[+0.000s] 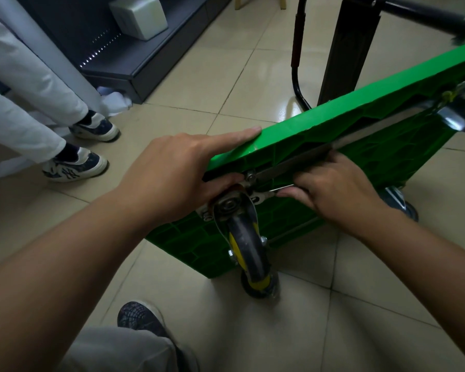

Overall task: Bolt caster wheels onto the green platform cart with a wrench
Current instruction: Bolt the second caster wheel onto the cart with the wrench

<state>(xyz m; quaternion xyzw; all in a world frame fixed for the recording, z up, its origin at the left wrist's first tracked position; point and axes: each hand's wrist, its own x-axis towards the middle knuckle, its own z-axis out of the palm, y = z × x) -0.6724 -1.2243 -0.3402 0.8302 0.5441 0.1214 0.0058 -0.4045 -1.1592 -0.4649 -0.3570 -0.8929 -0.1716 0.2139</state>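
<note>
My left hand (pixel 172 170) is gripping the cart (pixel 360 116) at mid-frame; my right hand's (pixel 336 189) fingers (pixel 302 196) are curling round the wrench (pixel 269 193) beside the caster (pixel 249 248) (lower centre). I'm thinking it needs seating squarely, then short, steady strokes.

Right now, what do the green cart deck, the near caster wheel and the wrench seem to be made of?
Green cart deck: moulded plastic, slightly glossy; ribbed underside shows it. Caster wheel: dull dark tread, probably rubber, on a yellow hub, likely plastic. Wrench: bright bare metal, probably steel.
</note>
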